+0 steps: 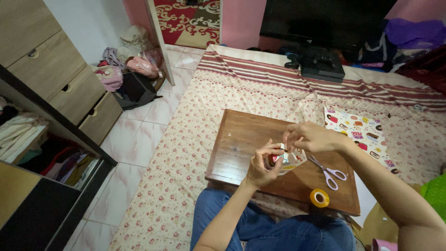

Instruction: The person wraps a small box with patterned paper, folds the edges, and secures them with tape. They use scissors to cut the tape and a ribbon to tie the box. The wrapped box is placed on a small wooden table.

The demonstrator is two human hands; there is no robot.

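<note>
Two hands over a low wooden counter [241, 139], both closed on one small parcel [288, 158] wrapped in white patterned paper. Left hand [262, 165] gripping the parcel from below and from its left end, fingers curled round it, thumb up beside the top edge. Right hand [312, 137] pinching at the parcel's upper edge with fingertips bunched together. Parcel held just above the counter's middle, long axis lying roughly left to right, right end tilted slightly down toward the scissors [329, 172]; exact shape hard to tell behind the fingers. Scissors with lilac handles flat on the counter just right of the parcel, blades pointing up-left toward the hands, handles toward the near right corner. Yellow tape roll [319, 198] flat near the counter's front edge, just below the scissors. Sheet of the same patterned paper [360, 132] spread on the bed cover beyond the counter's right side. Dresser [69, 88] at left with three drawers shut, contents hidden; open shelf [55, 160] below holding folded clothes in mixed colours. Heap of bags and clothes [127, 74] on the tiled floor by the door.
</note>
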